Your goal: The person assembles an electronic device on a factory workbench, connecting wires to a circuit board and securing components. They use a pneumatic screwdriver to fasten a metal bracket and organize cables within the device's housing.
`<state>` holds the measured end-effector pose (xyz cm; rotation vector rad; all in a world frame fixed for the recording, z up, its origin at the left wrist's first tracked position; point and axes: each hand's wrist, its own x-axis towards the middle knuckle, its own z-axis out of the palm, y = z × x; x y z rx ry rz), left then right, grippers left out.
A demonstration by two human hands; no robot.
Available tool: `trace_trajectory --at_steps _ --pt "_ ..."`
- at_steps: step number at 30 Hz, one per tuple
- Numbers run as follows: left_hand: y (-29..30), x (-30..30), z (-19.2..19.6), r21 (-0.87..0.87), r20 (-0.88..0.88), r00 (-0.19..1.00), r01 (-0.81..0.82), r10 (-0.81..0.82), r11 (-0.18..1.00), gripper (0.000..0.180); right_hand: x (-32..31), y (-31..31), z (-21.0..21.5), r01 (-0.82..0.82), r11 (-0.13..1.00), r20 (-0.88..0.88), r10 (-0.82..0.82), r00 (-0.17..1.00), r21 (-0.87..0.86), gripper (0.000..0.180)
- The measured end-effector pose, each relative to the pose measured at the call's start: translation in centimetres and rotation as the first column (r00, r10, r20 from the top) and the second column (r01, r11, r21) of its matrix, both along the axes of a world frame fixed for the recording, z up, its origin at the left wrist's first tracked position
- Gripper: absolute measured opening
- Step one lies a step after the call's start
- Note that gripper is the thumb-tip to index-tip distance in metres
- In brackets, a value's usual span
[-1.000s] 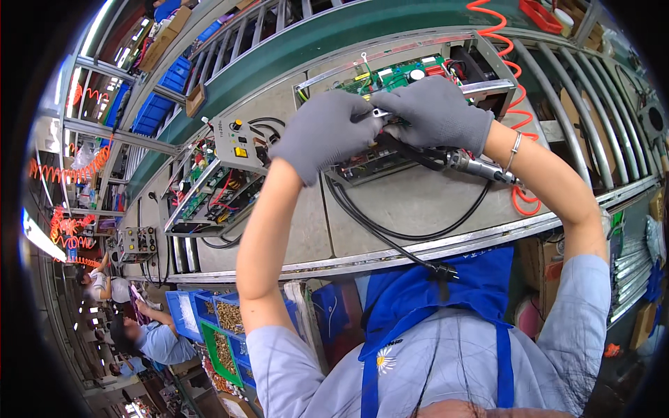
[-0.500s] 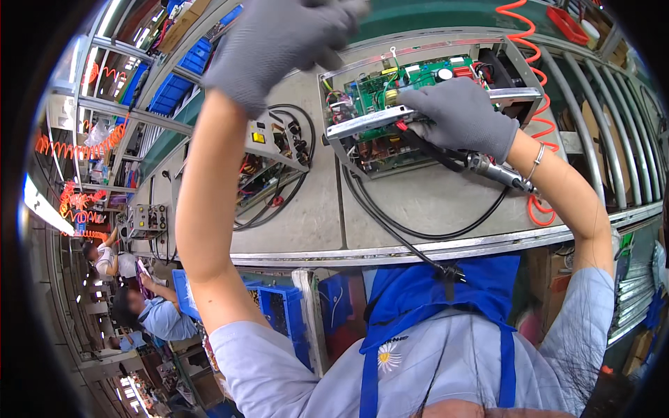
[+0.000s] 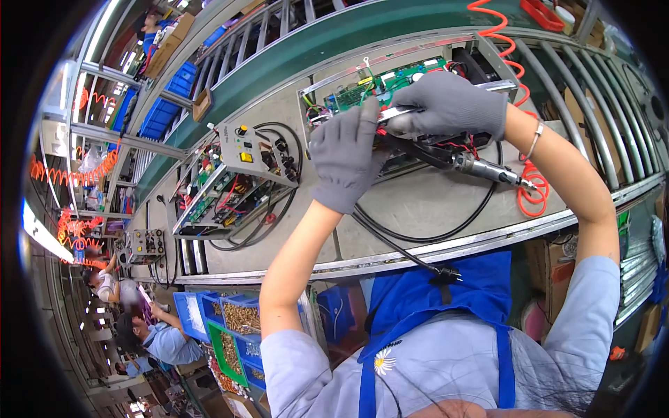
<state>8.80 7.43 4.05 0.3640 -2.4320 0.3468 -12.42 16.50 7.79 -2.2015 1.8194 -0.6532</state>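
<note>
In front of me stands an open metal chassis with a green circuit board (image 3: 421,70), and a metal rail (image 3: 398,111) runs along its near top edge. My left hand (image 3: 346,159), in a grey glove, is closed at this rail, with thumb and fingertips close to my right hand's fingers. My gloved right hand (image 3: 453,104) is curled over the rail. A pneumatic screwdriver (image 3: 488,171), silver with a black front part, sticks out from under that hand. Its grip is mostly hidden by the fingers. Whatever lies between the left fingertips cannot be made out.
A second open unit (image 3: 230,184) stands left on the bench (image 3: 279,240). A black power cord (image 3: 425,239) loops near the front edge, its plug (image 3: 446,272) hanging over. An orange coiled hose (image 3: 519,70) hangs right, beside rollers (image 3: 592,118). Blue bins (image 3: 240,299) sit lower left.
My left hand has come down from the raised position at upper left to the chassis rail beside my right hand. The view has shifted slightly. My right hand stays at the rail with the screwdriver beneath.
</note>
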Motion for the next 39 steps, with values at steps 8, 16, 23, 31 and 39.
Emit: trace_trajectory --at_steps 8,16,23,31,39 --pt "-3.6 1.4 -2.3 -0.308 -0.11 0.993 0.003 -0.039 0.951 0.064 -0.3 0.0 -3.1 -0.059 0.915 -0.285 -0.062 0.957 -0.398 0.038" --pt "-3.2 1.2 -1.7 -0.245 -0.061 0.994 0.072 -0.09 0.967 0.054 -0.5 0.6 -3.8 -0.019 0.902 -0.268 -0.109 0.957 -0.432 0.045" --pt "-0.6 1.6 1.5 -0.011 0.056 0.995 0.078 -0.078 0.997 0.055 -0.8 2.7 -1.5 -0.012 0.72 -0.189 -0.166 0.968 -0.694 0.037" --pt "2.1 -8.5 5.3 0.292 0.248 0.939 0.165 -0.241 0.942 0.039 -12.5 4.7 -2.8 0.703 0.7 0.432 -0.598 0.675 -0.128 0.077" --pt "1.2 -10.1 4.6 0.761 0.377 0.867 -0.089 -0.326 0.643 0.038 -12.9 2.5 -7.3 0.259 0.964 0.997 -0.071 0.027 0.061 0.072"
